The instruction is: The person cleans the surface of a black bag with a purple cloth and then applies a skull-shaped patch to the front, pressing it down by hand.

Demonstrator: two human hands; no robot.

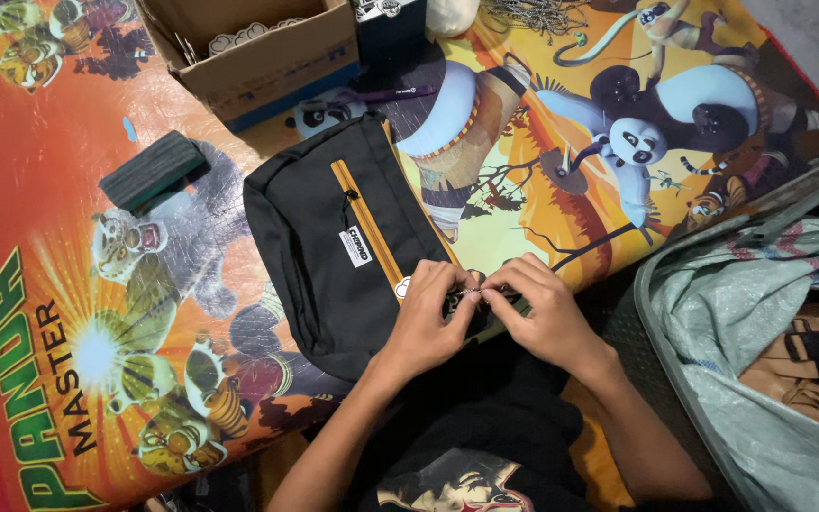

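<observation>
Head view. A black bag [334,256] with an orange zip strip lies flat at the centre of a cartoon-printed mat [59,284], its near end at about 6 o'clock from the frame's middle. The left hand [428,318] and the right hand [537,308] meet fingertip to fingertip over that near corner — both pinched narrowly on a small metal piece [469,293], too small to identify. The left hand rests on the bag; the right sits just beside its edge. At 11 o'clock from the bag stands an open cardboard box [258,57]; at 9 o'clock, a dark green block [152,169]. At 3 o'clock — well apart — lies a grey-green sack [760,313].
</observation>
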